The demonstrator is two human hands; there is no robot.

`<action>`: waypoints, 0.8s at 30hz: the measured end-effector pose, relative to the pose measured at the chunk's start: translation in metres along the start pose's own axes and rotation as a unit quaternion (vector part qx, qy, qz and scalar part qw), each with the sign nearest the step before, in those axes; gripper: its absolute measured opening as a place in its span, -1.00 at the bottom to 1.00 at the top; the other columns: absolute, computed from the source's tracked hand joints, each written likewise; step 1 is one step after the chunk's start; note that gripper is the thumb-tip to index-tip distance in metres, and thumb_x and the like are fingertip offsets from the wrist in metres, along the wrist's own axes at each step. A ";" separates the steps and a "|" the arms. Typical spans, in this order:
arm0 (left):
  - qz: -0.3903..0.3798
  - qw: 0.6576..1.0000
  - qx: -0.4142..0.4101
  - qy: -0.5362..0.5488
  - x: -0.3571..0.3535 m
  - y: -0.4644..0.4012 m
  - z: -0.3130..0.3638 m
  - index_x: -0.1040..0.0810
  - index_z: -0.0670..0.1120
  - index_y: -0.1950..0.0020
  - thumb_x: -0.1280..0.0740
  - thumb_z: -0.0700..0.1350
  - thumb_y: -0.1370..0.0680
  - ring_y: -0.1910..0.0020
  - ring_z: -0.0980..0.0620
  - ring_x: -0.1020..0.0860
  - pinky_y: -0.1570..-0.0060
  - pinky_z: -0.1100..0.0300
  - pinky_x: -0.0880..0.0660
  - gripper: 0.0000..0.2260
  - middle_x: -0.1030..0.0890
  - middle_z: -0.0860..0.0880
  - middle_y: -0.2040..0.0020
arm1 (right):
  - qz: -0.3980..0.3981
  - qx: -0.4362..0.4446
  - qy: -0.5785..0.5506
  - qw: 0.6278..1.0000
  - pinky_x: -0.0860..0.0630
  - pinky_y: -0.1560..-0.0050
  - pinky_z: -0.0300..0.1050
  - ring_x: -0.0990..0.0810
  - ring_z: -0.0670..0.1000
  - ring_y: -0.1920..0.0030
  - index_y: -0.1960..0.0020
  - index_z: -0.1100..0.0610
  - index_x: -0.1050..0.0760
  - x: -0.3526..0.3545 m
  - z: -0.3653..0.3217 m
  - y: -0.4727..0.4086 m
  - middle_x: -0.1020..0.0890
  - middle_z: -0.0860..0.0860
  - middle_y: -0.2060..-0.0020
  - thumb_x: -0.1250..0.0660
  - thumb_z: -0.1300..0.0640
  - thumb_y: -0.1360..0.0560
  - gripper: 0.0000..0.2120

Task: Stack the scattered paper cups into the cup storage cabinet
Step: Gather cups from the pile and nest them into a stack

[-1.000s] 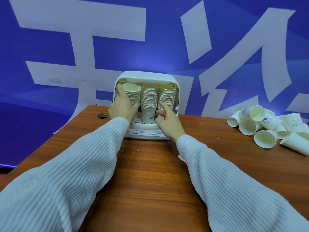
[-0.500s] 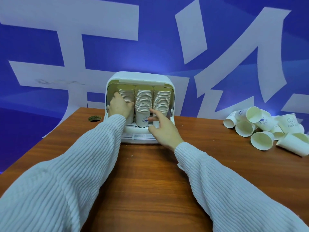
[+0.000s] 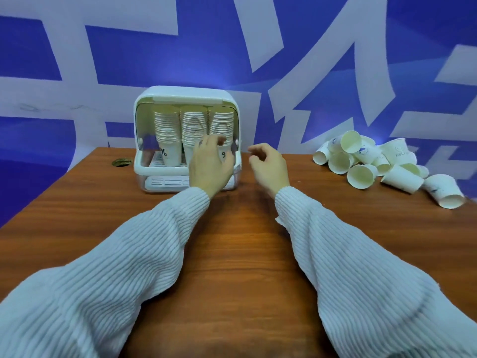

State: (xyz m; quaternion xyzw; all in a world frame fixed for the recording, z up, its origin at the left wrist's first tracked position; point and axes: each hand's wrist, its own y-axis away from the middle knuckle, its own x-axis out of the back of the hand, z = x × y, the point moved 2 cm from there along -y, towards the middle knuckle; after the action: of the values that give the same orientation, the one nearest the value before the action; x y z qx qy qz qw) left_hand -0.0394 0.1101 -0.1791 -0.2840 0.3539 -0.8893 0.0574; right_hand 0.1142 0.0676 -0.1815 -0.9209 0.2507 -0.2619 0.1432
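Between loads: both hands empty, fingers loosely curled, left hand (image 3: 210,165) before the cup storage cabinet (image 3: 186,99), right hand (image 3: 269,165) beside it. Scattered paper cups (image 3: 361,174) lie on the surface well right, probably needing a rightward reach.

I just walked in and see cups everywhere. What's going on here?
A person in a white ribbed sweater is filling a cup storage cabinet on a wooden table. It holds three tall stacks of paper cups. The left hand is at the cabinet's front, the right hand hangs empty beside it. A pile of loose cups waits at the right.
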 end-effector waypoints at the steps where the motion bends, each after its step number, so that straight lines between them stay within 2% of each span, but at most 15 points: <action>1: -0.016 1.000 -0.001 0.010 -0.011 0.006 0.008 -0.57 -0.09 -0.24 -0.30 -0.06 -0.54 -0.20 -0.08 -0.52 -0.22 0.02 -0.45 -0.71 -0.60 -0.06 -0.18 | 0.005 -0.005 0.004 1.000 -0.55 -0.28 -0.08 -0.60 -0.10 -0.17 -0.22 0.01 -0.62 0.009 0.004 0.003 -0.68 -0.11 -0.12 -0.30 0.18 -0.58 -0.74; 5: -0.076 0.995 -0.011 0.058 -0.063 0.032 0.048 -0.55 -0.07 -0.27 -0.34 -0.06 -0.56 -0.21 -0.05 -0.53 -0.22 -0.01 -0.49 -0.71 -0.59 -0.03 -0.19 | 0.041 -0.039 0.026 0.998 -0.49 -0.19 -0.21 -0.59 -0.11 -0.15 -0.22 0.04 -0.61 0.062 0.037 0.018 -0.67 -0.10 -0.12 -0.30 0.19 -0.58 -0.75; 9: -0.152 0.984 -0.038 0.088 -0.116 0.057 0.097 -0.54 -0.04 -0.32 -0.35 -0.05 -0.58 -0.24 0.02 -0.53 -0.16 0.16 -0.42 -0.69 -0.58 0.00 -0.23 | 0.109 -0.091 0.075 0.987 -0.49 -0.24 -0.14 -0.59 -0.08 -0.15 -0.25 0.04 -0.60 0.136 0.083 0.026 -0.65 -0.10 -0.10 -0.30 0.16 -0.57 -0.72; 11: -0.190 0.974 -0.054 0.108 -0.138 0.068 0.122 -0.53 -0.04 -0.35 -0.35 -0.04 -0.60 -0.24 0.05 -0.54 -0.16 0.18 -0.41 -0.68 -0.57 0.01 -0.25 | 0.153 -0.118 0.099 0.976 -0.48 -0.23 -0.11 -0.58 -0.06 -0.15 -0.26 0.02 -0.58 0.176 0.106 0.028 -0.63 -0.10 -0.09 -0.30 0.15 -0.57 -0.72; 15: -0.263 0.953 -0.068 0.135 -0.180 0.088 0.166 -0.51 -0.04 -0.38 -0.33 -0.01 -0.61 -0.22 0.05 -0.54 -0.25 0.05 -0.49 -0.65 -0.53 0.00 -0.27 | 0.250 -0.167 0.143 0.943 -0.44 -0.07 -0.12 -0.59 -0.01 -0.13 -0.26 0.02 -0.53 0.253 0.148 0.035 -0.61 -0.03 -0.15 -0.30 0.11 -0.56 -0.72; 18: -0.319 0.934 -0.051 0.156 -0.213 0.096 0.191 -0.48 -0.03 -0.41 -0.35 0.03 -0.60 -0.18 0.05 -0.54 -0.27 0.00 -0.49 -0.61 -0.47 0.00 -0.29 | 0.319 -0.200 0.158 0.913 -0.48 -0.02 -0.09 -0.59 0.02 -0.10 -0.29 0.00 -0.49 0.296 0.173 0.040 -0.52 -0.06 -0.15 -0.30 0.11 -0.56 -0.70; 20: -0.343 0.926 -0.028 0.157 -0.235 0.098 0.200 -0.41 -0.01 -0.46 -0.37 0.06 -0.58 -0.26 0.01 -0.50 -0.28 0.09 -0.41 -0.53 -0.40 -0.02 -0.35 | 0.349 -0.219 0.190 0.891 -0.55 -0.08 -0.01 -0.57 0.05 -0.15 -0.35 0.01 -0.47 0.318 0.186 0.040 -0.49 -0.03 -0.22 -0.32 0.09 -0.56 -0.65; 22: -0.351 0.925 0.005 0.147 -0.256 0.094 0.204 -0.30 0.00 -0.55 -0.41 0.11 -0.55 -0.39 -0.06 -0.41 -0.33 0.07 -0.36 -0.39 -0.32 -0.05 -0.44 | 0.356 -0.234 0.206 0.881 -0.54 -0.13 0.02 -0.53 0.08 -0.24 -0.41 0.02 -0.43 0.332 0.197 0.037 -0.47 0.04 -0.31 -0.31 0.06 -0.58 -0.59; 24: -0.338 0.928 0.049 0.152 -0.272 0.085 0.206 -0.19 0.01 -0.60 -0.45 0.15 -0.51 -0.48 -0.11 -0.33 -0.41 0.01 -0.32 -0.25 -0.26 -0.09 -0.49 | 0.338 -0.231 0.207 0.889 -0.44 -0.12 -0.10 -0.49 0.10 -0.31 -0.46 0.05 -0.40 0.338 0.206 0.031 -0.44 0.06 -0.34 -0.30 0.08 -0.60 -0.57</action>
State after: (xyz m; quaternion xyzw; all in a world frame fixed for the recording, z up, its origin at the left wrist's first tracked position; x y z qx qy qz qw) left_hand 0.2910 0.0070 -0.2409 -0.2451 0.1979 -0.9047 -0.2869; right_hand 0.4652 -0.1126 -0.2242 -0.7126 0.6240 -0.3167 -0.0491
